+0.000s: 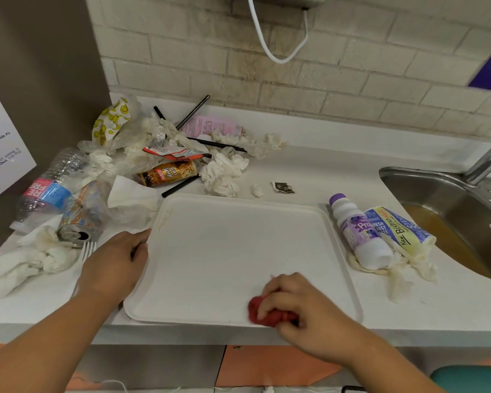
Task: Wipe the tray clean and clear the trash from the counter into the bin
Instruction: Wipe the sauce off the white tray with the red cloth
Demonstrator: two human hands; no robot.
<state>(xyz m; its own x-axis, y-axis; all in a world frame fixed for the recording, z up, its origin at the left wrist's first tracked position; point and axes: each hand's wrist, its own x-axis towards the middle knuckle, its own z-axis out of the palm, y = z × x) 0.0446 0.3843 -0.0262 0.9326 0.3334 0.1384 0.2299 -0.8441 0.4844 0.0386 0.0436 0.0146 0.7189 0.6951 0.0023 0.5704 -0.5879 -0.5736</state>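
A white tray [238,239] lies on the counter in front of me, its near edge at the counter's front. My right hand [301,304] grips a crumpled red cloth [267,313] pressed on the tray's near right part. My left hand [116,265] holds the tray's left rim, fingers curled over the edge. Trash is piled behind and left of the tray: crumpled tissues [224,173], a crushed plastic bottle [48,188], a drink can [77,222], a brown can [167,173], black straws [193,112] and wrappers. No bin is in view.
Right of the tray lie a white and purple drink bottle [360,234], a rolled wrapper [400,226] and tissue. A steel sink [448,199] with brownish water and a tap [488,160] sit at the far right. A tiled wall runs behind the counter.
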